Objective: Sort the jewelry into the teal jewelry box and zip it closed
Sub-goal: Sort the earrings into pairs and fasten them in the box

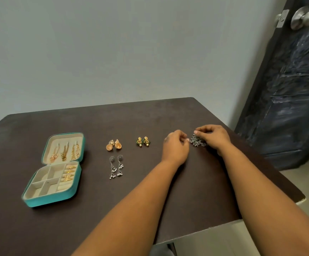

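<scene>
**Both hands at the silver cluster, teal box lying open**

The teal jewelry box lies open flat near the left edge of the dark table. Its lid half, farther from the person, has a cream lining with gold necklaces hanging in it. The near half is split into cream compartments, with gold rings tucked in the roll slots on its right side.

Well apart from the box, near the table's right edge, the right hand has its fingers curled onto a dark silver earring cluster. The left hand sits just beside it, fingers curled in; whether they touch the cluster I cannot tell.

Between lie orange-gold earrings, green-gold earrings and long silver drop earrings
</scene>
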